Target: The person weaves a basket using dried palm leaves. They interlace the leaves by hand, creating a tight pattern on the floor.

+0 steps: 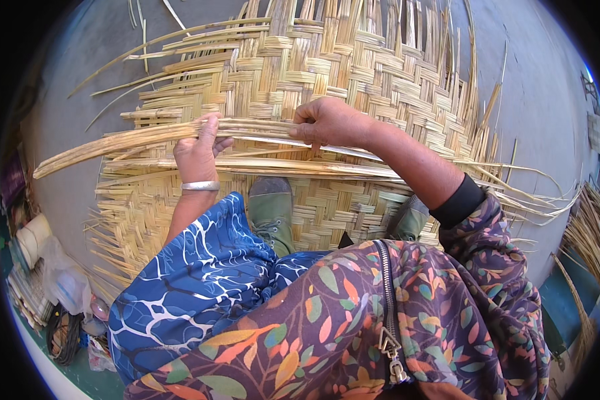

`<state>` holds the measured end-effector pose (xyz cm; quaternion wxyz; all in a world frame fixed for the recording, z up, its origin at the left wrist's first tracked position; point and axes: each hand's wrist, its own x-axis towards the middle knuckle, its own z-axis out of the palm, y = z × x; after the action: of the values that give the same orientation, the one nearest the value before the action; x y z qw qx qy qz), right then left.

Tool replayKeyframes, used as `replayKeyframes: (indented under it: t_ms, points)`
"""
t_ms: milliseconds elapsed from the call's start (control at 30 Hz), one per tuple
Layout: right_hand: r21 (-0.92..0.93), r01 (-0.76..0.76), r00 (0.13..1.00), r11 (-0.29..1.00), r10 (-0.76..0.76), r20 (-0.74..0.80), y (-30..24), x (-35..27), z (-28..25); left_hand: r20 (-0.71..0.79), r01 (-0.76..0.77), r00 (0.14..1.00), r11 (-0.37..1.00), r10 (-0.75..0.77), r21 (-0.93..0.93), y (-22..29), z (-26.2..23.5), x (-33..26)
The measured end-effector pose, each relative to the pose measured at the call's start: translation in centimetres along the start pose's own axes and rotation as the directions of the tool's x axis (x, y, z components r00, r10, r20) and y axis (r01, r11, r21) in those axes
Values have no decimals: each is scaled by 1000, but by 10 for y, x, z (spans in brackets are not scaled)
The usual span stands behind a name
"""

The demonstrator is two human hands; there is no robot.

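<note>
A large woven bamboo mat (353, 73) lies on the grey floor under me. My left hand (197, 153), with a silver bangle on its wrist, grips a long flat bamboo strip (113, 143) that runs across the mat from the left. My right hand (330, 123) pinches the same strip further right, fingers pressing it down against the weave. More loose strips (300, 167) lie just below the hands. Two grey-green shoes (272, 210) stand on the mat near the hands.
Loose bamboo strips stick out of the mat's edges on all sides. A bundle of strips (590, 233) lies at the right. Bags, a coiled cord and clutter (53, 287) sit at the lower left. Grey floor (540, 87) surrounds the mat.
</note>
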<state>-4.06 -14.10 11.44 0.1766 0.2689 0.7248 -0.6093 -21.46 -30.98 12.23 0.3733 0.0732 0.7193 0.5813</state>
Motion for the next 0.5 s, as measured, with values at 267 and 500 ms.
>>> replayKeyframes:
  t_ms: [267, 500]
  points:
    - [-101, 100, 994, 990, -103, -28, 3, -3, -3, 164, 192, 975, 941, -150, -280, -6, -18, 18]
    - [71, 53, 994, 996, -60, 94, -11, -4, -3, 400, 321, 892, 918, -211, -233, -4, 11, -9]
